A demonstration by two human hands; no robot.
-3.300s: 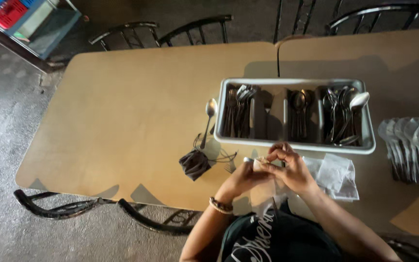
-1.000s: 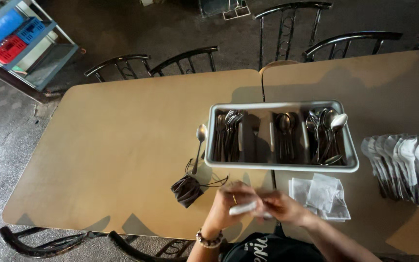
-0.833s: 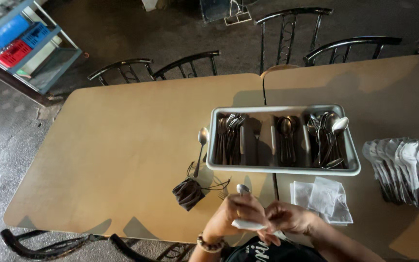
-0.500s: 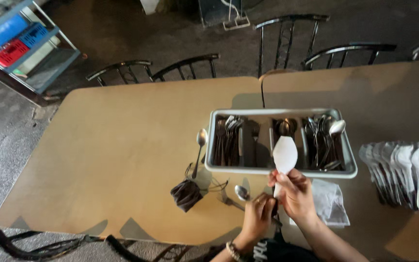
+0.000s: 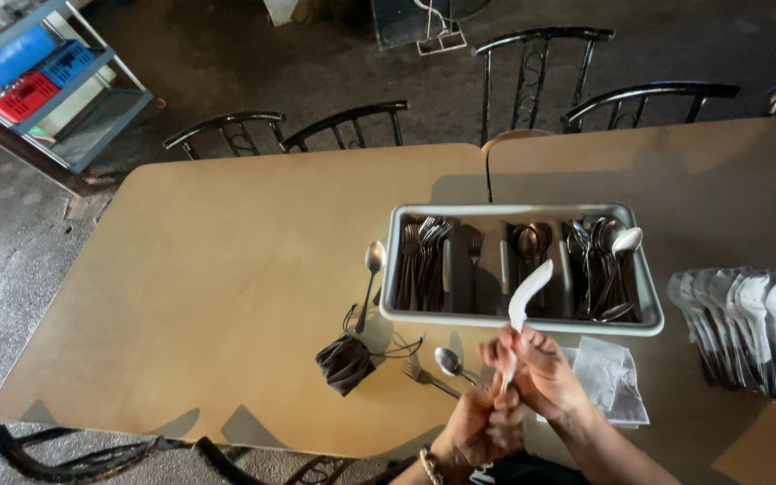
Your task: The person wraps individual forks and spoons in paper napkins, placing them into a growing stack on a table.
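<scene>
The person sits at the near edge of a tan table (image 5: 226, 296), both hands raised just above it and close together. The right hand (image 5: 541, 373) is curled around the lower part of a white paper sleeve (image 5: 523, 310), fingers closed on it, so the sleeve's rounded upper end rises clear of the fingertips and tilts up and to the right, overlapping the near rim of the grey cutlery tray (image 5: 518, 269). The left hand (image 5: 487, 422) sits just below and to the left, wearing a beaded bracelet (image 5: 430, 465) at the wrist; its fingers are folded in against the bottom of the sleeve, touching the right hand, though I cannot tell exactly what they pinch. The tray lies crosswise beyond the hands, its compartments holding forks at the left and spoons in the middle and at the right. On the tabletop just left of the hands lie a loose spoon (image 5: 449, 361) and a fork (image 5: 424, 375) side by side, and further left a dark face mask (image 5: 345, 364) with its loops spread. Another spoon (image 5: 370, 278) lies beside the tray's left wall. A clear plastic bag (image 5: 612, 391) rests right of the hands, and a row of wrapped cutlery (image 5: 756, 323) is fanned at the far right.
</scene>
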